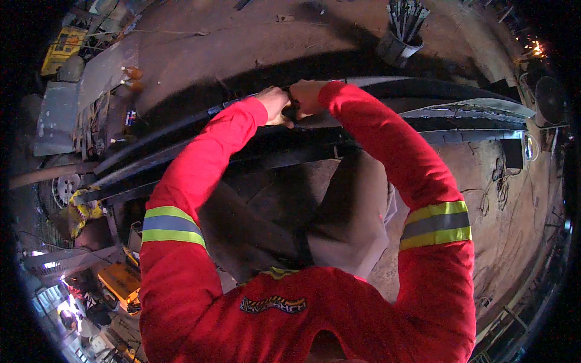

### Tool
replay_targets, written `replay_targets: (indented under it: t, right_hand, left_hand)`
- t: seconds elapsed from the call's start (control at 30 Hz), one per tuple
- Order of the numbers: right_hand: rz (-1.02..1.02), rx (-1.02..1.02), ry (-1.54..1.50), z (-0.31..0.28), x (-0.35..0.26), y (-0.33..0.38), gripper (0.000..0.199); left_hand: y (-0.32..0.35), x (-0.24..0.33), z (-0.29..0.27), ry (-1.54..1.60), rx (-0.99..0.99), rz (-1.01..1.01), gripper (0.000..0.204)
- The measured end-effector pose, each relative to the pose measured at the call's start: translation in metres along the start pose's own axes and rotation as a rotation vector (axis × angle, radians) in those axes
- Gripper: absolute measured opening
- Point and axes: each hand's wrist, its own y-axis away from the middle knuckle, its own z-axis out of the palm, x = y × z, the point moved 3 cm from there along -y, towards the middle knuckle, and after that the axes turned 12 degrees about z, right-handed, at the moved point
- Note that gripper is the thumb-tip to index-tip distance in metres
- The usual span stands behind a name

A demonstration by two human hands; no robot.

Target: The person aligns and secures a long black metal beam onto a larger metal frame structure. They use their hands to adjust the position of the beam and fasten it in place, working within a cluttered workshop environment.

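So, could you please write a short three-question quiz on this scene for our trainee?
1. True or false: the person's bare left hand and bare right hand are close together at the long dark metal beams.
2. What sticks out of the round grey bucket?
A) folded cloths
B) a bundle of thin rods
C) a large paintbrush
3. Fill in the blank: the bright orange sparks show near the upper ____ edge of the picture.

Key: 1. True. 2. B. 3. Right.
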Motion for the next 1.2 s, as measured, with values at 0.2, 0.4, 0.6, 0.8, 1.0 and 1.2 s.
replay_targets:
  t: [0.2,0.4,0.6,0.8,1.0,1.2]
  right_hand:
    - [0.022,0.128,0.088,0.010,-0.010,0.005,0.038]
    - [0.012,0.447,0.206,0.040,-0.001,0.003,0.029]
    - [0.041,0.508,0.328,0.051,-0.011,0.009,0.018]
    - [-0.005,0.597,0.241,0.062,-0.001,0.004,0.016]
    - [0.027,0.646,0.208,0.065,-0.006,0.009,0.020]
    - [0.045,0.434,0.104,0.050,0.017,0.011,0.026]
  left_hand:
    - [0.009,0.004,0.007,0.047,0.130,-0.189,0.032]
    - [0.004,0.015,0.017,-0.086,0.169,-0.408,0.044]
    - [0.035,-0.012,0.023,0.238,0.211,-0.187,0.030]
    - [0.031,0.011,0.032,-0.067,0.507,-0.299,0.020]
    - [0.034,0.021,0.034,-0.203,0.450,-0.439,0.024]
    - [0.029,0.028,0.022,0.035,0.447,-0.266,0.016]
